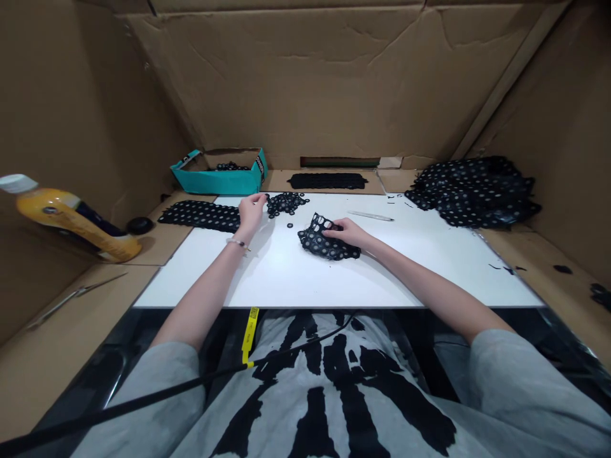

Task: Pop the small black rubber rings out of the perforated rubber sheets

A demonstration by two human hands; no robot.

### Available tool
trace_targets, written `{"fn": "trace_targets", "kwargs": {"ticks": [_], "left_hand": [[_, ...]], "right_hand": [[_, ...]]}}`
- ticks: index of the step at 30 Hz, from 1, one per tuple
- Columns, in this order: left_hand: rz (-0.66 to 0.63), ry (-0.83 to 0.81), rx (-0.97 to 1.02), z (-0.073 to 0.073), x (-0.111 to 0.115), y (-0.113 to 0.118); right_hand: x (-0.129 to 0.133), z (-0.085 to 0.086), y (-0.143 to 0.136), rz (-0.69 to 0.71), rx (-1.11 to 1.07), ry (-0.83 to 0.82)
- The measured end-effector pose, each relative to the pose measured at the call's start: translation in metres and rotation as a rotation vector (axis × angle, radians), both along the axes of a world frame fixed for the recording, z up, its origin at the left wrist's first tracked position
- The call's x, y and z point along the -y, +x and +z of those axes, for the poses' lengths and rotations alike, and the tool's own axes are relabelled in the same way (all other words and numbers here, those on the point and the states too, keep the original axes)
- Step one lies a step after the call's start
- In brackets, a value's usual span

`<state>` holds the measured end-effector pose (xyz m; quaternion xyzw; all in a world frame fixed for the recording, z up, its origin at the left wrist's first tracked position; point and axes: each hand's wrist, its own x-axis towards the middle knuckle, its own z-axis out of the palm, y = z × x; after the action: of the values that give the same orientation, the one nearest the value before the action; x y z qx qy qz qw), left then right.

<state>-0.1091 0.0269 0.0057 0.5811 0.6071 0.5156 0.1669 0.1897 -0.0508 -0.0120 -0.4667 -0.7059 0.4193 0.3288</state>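
My right hand (351, 233) grips a small, bunched black sheet full of round holes (329, 247), thumb and fingers closed on its upper edge. It rests on the white board (277, 280). At the left edge of a pile of small black rings (285, 203), my left hand (251, 213) has its fingertips pinched together; whatever is between them is too small to make out. One loose black ring (289, 225) lies between the pile and the bunched sheet. Beside my left wrist, a flat strip of black holed sheet (200, 215) stretches leftward.
A teal box (217, 182) with black pieces inside stands behind the pile. At the back lies a black stack (328, 181); a heap of holed sheets (477, 191) is at right. A white pen (371, 216), tweezers (79, 298) and a yellow bottle (81, 219) lie around.
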Motion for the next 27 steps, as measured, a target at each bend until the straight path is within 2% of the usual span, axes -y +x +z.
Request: {"fn": "trace_targets", "kwargs": {"ticks": [3,7,9,11,14,16,19,21,27], "left_hand": [[-0.027,-0.049,-0.162,-0.005,-0.008,-0.018],[-0.082,-0.056,-0.332,-0.009,-0.005,-0.018],[-0.093,-0.001,-0.379,-0.004,0.001,-0.011],[-0.167,0.030,-0.375,0.005,0.012,0.002],[-0.389,0.017,-0.330,0.016,0.033,0.030],[-0.531,0.054,-0.373,0.019,0.049,0.050],[-0.693,0.102,-0.443,0.017,0.067,0.071],[-0.743,0.109,-0.455,0.014,0.074,0.077],[-0.708,0.094,-0.401,0.012,0.077,0.075]], "right_hand": [[0.000,0.000,0.000,0.003,-0.002,-0.007],[-0.001,-0.001,0.000,0.022,-0.005,-0.007],[-0.003,-0.002,0.000,0.021,-0.009,-0.011],[-0.004,-0.003,-0.001,-0.025,-0.010,-0.022],[-0.005,-0.003,-0.003,-0.147,-0.001,-0.025],[-0.005,-0.002,-0.004,-0.186,-0.002,-0.021],[-0.002,0.002,-0.004,-0.126,-0.060,-0.011],[-0.001,0.004,-0.003,-0.064,-0.130,-0.031],[-0.001,0.007,0.005,0.086,-0.208,-0.074]]}}
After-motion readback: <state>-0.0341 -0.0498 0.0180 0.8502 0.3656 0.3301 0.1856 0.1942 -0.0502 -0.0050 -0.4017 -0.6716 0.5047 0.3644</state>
